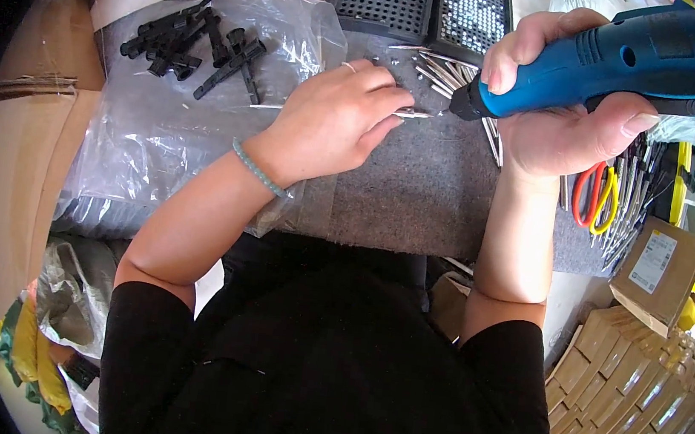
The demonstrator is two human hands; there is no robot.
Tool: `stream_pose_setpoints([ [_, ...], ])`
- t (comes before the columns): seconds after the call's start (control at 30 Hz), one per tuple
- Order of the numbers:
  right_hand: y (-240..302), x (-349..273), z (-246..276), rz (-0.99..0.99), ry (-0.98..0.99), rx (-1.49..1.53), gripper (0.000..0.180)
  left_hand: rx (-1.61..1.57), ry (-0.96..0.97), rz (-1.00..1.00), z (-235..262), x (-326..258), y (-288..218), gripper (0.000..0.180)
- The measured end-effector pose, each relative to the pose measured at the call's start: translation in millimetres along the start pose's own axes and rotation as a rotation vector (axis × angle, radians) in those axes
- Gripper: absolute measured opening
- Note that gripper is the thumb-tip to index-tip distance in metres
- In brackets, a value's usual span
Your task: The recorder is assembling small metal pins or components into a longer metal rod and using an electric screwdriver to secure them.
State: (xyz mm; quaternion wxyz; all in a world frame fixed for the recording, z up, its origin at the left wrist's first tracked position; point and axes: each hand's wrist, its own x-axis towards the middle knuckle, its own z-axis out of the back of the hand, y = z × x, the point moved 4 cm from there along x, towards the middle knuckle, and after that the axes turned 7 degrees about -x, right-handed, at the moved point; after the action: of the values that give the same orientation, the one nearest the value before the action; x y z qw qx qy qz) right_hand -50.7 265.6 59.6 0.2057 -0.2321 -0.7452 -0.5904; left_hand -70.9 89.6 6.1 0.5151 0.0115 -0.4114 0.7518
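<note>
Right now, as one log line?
left hand: holds slim metal rod; right hand: holds blue power tool; black parts: on clear plastic

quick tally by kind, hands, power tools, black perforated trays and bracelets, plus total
Hands: 2
Blue power tool: 1
Black perforated trays: 2
Pale green bracelet: 1
Total: 6

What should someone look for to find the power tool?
From the grey mat, look to its far right side, where the right hand is raised. The power tool sits in its grip, black nose toward the left hand. It's bulky and blue, unlike the slim silver rods nearby.
</note>
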Motion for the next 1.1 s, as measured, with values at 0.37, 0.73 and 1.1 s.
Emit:
stream_pose_setpoints([
  [0.37,0.5,0.7,-1.6,0.014,-0.024,-0.009,0.09,0.139,0.053,-0.024,4.3,3.1,0.7,0.024],
  [0.73,-2.1,3.3,0.4,0.019,0.031,-0.015,0.087,0.209,0.072,0.006,2.2,4.2,2.2,0.023],
  [1.1,-2.6,2.5,1.6,-0.003,0.012,-0.022,0.087,0.175,0.046,0.019,3.1,3.3,1.4,0.022],
])
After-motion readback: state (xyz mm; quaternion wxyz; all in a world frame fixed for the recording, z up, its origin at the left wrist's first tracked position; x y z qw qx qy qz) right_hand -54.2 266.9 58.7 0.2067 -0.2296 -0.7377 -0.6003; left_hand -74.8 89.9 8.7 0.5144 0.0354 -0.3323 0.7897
